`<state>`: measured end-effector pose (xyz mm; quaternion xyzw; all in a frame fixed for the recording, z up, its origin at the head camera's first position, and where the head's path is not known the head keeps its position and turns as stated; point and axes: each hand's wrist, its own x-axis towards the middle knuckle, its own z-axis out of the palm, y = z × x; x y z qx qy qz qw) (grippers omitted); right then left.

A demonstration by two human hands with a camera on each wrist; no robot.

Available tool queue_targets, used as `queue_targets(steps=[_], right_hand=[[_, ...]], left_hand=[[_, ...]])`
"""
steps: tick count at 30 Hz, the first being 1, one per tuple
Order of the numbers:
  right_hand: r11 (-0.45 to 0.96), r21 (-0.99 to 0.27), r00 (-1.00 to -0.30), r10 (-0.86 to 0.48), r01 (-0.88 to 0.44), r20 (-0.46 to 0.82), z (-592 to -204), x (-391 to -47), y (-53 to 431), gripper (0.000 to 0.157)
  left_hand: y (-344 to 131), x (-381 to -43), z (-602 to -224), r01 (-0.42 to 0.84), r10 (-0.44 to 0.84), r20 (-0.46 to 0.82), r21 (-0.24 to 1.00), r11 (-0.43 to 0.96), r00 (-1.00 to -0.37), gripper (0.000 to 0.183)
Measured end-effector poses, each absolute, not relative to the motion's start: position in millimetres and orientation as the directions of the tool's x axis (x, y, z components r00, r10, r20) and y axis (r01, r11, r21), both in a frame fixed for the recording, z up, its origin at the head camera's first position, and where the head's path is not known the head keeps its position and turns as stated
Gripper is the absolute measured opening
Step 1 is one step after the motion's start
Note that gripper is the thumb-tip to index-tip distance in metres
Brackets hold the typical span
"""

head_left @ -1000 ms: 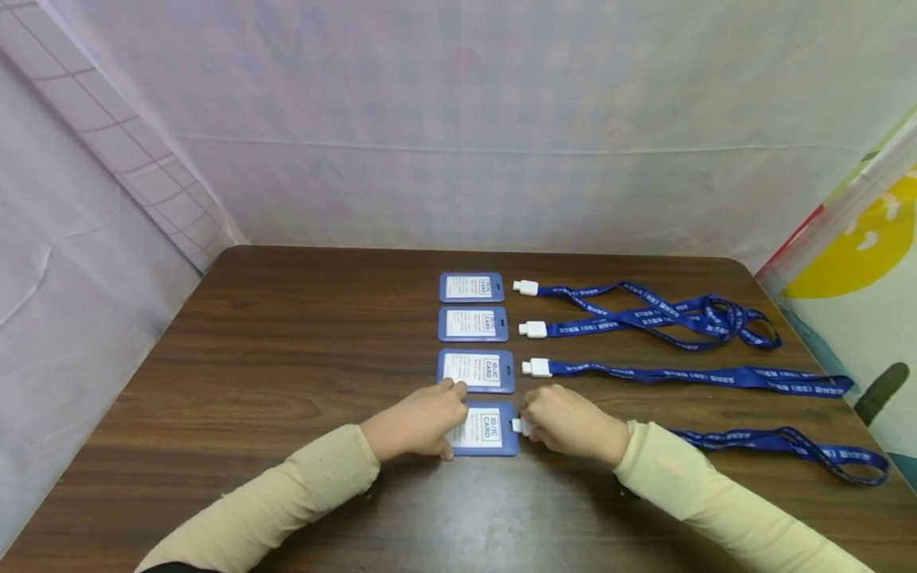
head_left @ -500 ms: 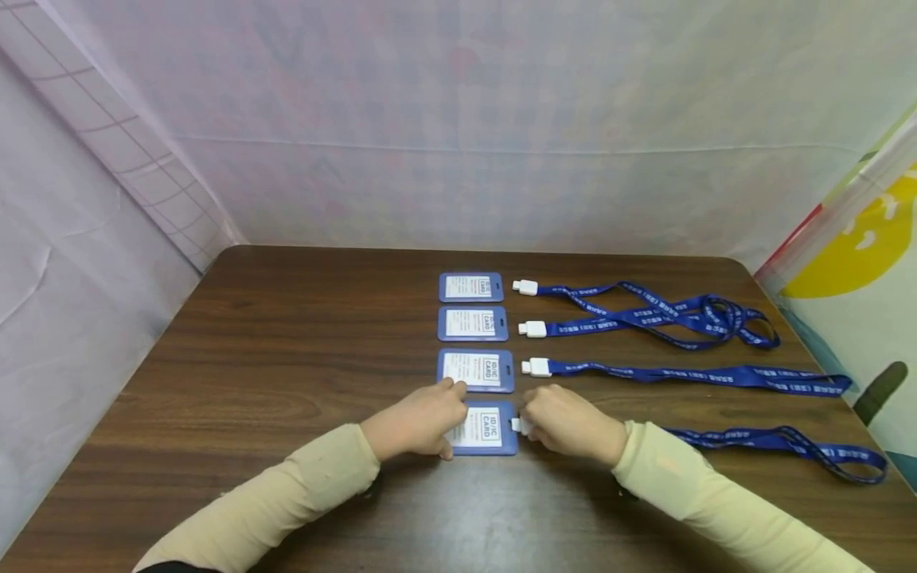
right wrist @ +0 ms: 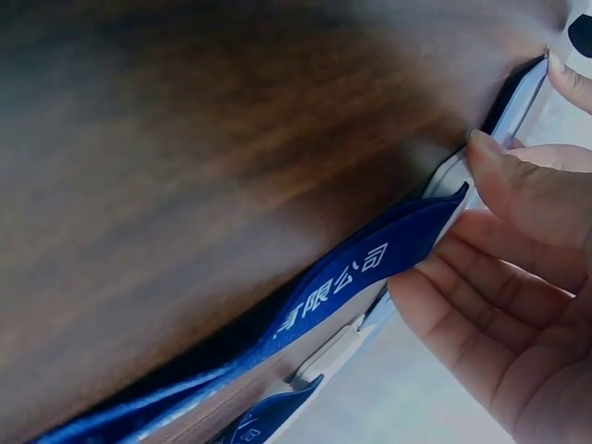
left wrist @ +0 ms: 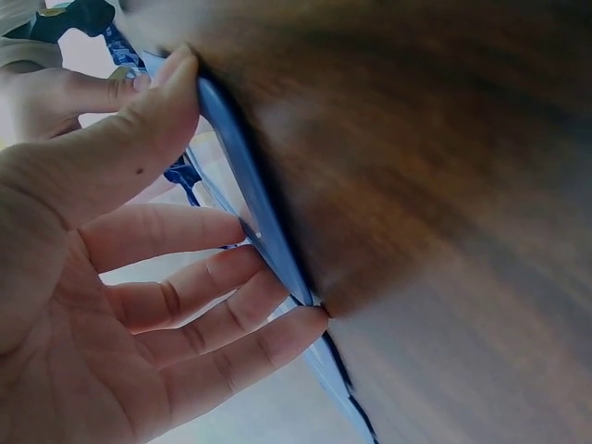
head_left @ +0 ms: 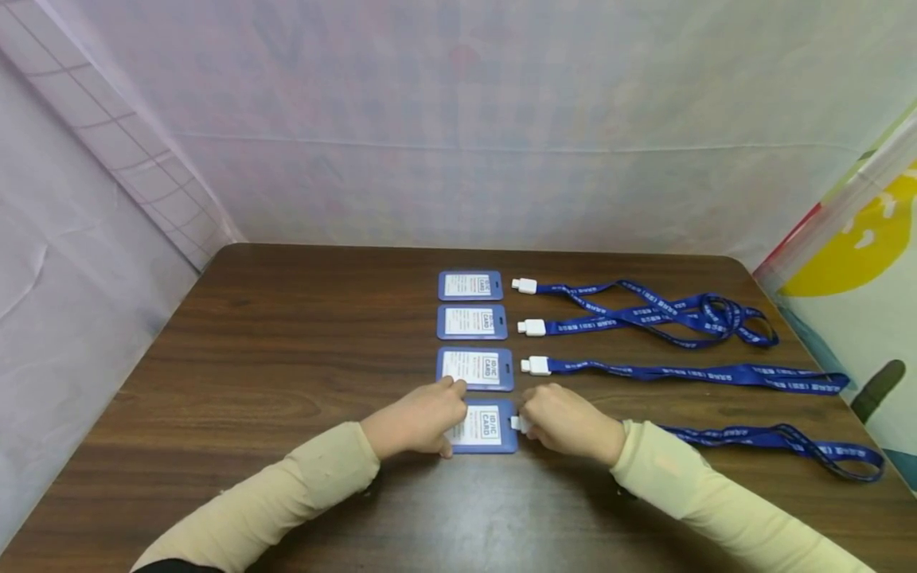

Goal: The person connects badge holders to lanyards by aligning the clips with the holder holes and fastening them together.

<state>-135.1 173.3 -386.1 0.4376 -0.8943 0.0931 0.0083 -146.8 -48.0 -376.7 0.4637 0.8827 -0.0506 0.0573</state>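
Note:
In the head view my left hand (head_left: 419, 418) holds the left end of the nearest blue ID card holder (head_left: 487, 427), partly covering it. The left wrist view shows the thumb and fingers along the edge of that holder (left wrist: 250, 180). To its right, my right hand (head_left: 566, 420) pinches the white clip of the nearest blue lanyard (head_left: 777, 438). The clip's tip lies at the holder's slotted end; whether it is in the slot cannot be seen. The right wrist view shows the thumb and fingers on the clip (right wrist: 450, 174), with the lanyard strap (right wrist: 370, 259) trailing away.
Several more card holders lie in a column behind, including one holder (head_left: 474, 368) touched or overlapped by my left fingertips. White clips (head_left: 535, 365) of other lanyards face them. Two far lanyards (head_left: 645, 314) cross each other. All lie on a brown wooden table (head_left: 286, 334) before a pale curtain (head_left: 458, 119).

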Motion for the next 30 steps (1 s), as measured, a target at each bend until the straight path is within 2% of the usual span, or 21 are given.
queue_targets(steps=[22, 30], right_hand=[[0.6, -0.169, -0.616, -0.785, -0.782, 0.063, -385.2, -137.3, 172.4, 0.016], [0.584, -0.18, -0.605, -0.79, -0.791, 0.095, -386.1, -137.9, 170.1, 0.016]], left_hand=[[-49.0, -147.1, -374.8, 0.818, 0.808, -0.149, -0.017, 0.575, -0.57, 0.035], [-49.2, -148.8, -371.9, 0.803, 0.791, -0.17, -0.003, 0.595, -0.587, 0.034]])
